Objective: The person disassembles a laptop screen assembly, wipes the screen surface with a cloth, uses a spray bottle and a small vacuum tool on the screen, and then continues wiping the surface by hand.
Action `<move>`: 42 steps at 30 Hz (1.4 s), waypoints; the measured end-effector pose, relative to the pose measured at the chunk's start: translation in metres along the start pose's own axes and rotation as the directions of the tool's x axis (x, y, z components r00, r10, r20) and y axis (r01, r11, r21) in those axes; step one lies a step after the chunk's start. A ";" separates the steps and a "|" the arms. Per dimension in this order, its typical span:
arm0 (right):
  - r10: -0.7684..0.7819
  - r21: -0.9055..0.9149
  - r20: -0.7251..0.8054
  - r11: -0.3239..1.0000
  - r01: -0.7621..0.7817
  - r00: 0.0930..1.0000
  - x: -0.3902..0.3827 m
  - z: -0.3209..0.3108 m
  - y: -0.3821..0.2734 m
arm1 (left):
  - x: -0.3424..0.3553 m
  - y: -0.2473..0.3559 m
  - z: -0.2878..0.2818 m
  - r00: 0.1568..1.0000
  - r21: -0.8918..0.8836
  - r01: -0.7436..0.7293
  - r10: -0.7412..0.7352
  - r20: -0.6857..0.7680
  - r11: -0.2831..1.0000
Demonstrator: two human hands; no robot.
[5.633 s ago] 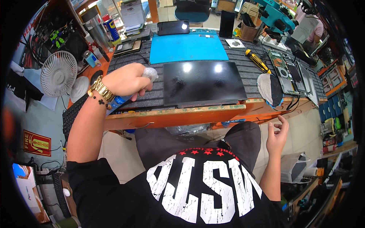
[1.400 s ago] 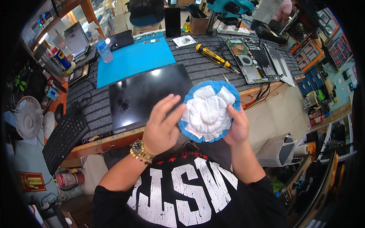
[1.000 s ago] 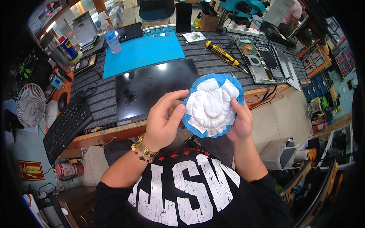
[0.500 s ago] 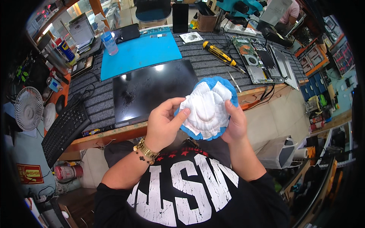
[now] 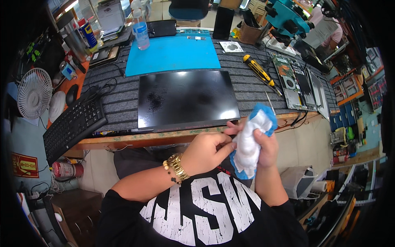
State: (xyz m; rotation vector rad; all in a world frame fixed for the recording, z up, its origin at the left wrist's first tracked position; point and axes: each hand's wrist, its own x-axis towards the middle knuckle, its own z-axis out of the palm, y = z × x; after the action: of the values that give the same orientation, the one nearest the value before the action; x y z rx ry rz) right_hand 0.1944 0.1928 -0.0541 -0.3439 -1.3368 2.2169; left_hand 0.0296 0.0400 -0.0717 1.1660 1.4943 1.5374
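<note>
Over my lap, just past the table's front edge, I hold a white cloth point(image 5: 249, 144) with a blue cloth layer point(image 5: 266, 111) behind it. It is bunched into a long, tilted bundle. My right hand point(image 5: 266, 148) wraps round it, thumb pressed on the white side. The fingers of my left hand point(image 5: 210, 150) pinch its left edge. Beyond my hands a dark, glossy display panel point(image 5: 189, 101) lies flat on the ribbed grey mat point(image 5: 111, 99). Smudges or droplets mark its left part, and lamps reflect in it.
A blue work mat point(image 5: 173, 55) lies behind the panel, with a spray bottle point(image 5: 141, 35) on its corner. To the right are a yellow-black screwdriver point(image 5: 261, 72), thin tweezers point(image 5: 270, 103) and an opened laptop point(image 5: 292, 82). A keyboard point(image 5: 74, 127) and a fan point(image 5: 35, 92) stand left.
The cloth has gone from spread open to folded into a narrow bundle and has moved right and lower. Both hands shifted rightward with it. The view has turned a little left.
</note>
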 end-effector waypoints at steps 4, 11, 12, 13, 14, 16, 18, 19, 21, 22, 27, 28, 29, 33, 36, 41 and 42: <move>-0.109 -0.280 -0.134 0.958 0.068 0.985 0.016 -0.009 -0.044 | 0.006 0.036 -0.063 0.957 0.378 -0.290 0.266 0.115 0.879; -0.240 -0.966 0.176 0.143 0.214 0.955 0.071 -0.007 -0.055 | 0.082 0.036 -0.224 0.962 0.744 -0.079 0.246 -0.118 0.664; -0.242 -0.965 0.184 0.139 0.222 0.953 0.082 -0.003 -0.050 | 0.091 0.031 -0.240 0.958 0.790 -0.081 0.266 -0.106 0.608; -0.220 -0.967 0.245 0.012 0.253 0.944 0.094 0.000 -0.045 | 0.097 0.024 -0.253 0.955 0.791 -0.082 0.275 -0.112 0.607; -0.192 -0.952 0.302 -0.115 0.284 0.934 0.103 0.006 -0.041 | 0.103 0.015 -0.265 0.963 0.820 -0.068 0.251 -0.094 0.569; -0.106 -0.927 0.314 -0.247 0.281 0.944 0.118 0.031 -0.035 | 0.111 0.003 -0.274 0.972 0.842 -0.056 0.223 -0.078 0.537; -0.063 -0.905 0.314 -0.322 0.279 0.947 0.127 0.034 -0.028 | 0.110 -0.006 -0.269 0.975 0.857 -0.086 0.221 -0.034 0.508; -0.062 -0.904 0.307 -0.332 0.270 0.950 0.131 0.030 -0.024 | 0.106 -0.006 -0.266 0.975 0.865 -0.092 0.220 -0.022 0.494; -0.002 -0.840 0.284 -0.484 0.248 0.959 0.140 0.021 -0.017 | 0.097 -0.005 -0.263 0.971 0.856 -0.104 0.237 -0.022 0.506; 0.004 -0.835 0.284 -0.490 0.250 0.959 0.142 0.021 -0.014 | 0.091 -0.007 -0.265 0.968 0.854 -0.104 0.249 -0.031 0.509; -0.034 -0.836 0.232 -0.518 0.181 0.972 0.143 0.031 0.004 | 0.090 -0.006 -0.261 0.976 0.850 -0.041 0.203 -0.079 0.525; -0.051 -0.844 0.223 -0.509 0.166 0.974 0.147 0.037 0.006 | 0.089 -0.004 -0.261 0.975 0.848 -0.043 0.206 -0.079 0.528; -0.064 -0.847 0.254 -0.497 0.190 0.965 0.153 0.049 0.012 | 0.087 -0.003 -0.261 0.977 0.841 -0.053 0.201 -0.068 0.539; 0.092 -0.817 0.387 -0.426 0.388 0.917 0.158 0.103 0.036 | 0.083 -0.003 -0.260 0.976 0.827 -0.054 0.203 -0.073 0.559; 0.091 -0.816 0.297 -0.493 0.302 0.951 0.164 0.084 0.018 | 0.082 -0.001 -0.259 0.974 0.825 -0.036 0.203 -0.097 0.565; -0.013 -0.832 0.157 -0.540 0.126 0.987 0.185 0.036 0.006 | 0.087 -0.003 -0.252 0.978 0.824 -0.039 0.192 -0.086 0.565; 0.024 -0.833 0.206 -0.520 0.188 0.978 0.186 0.061 0.011 | 0.087 -0.004 -0.254 0.974 0.823 -0.034 0.204 -0.100 0.568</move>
State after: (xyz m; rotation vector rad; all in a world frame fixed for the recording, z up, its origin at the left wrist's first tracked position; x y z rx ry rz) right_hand 0.0078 0.2468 -0.0254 -0.5985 -2.9667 -0.1357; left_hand -0.2371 0.0264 -0.0477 1.6846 2.4457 1.0062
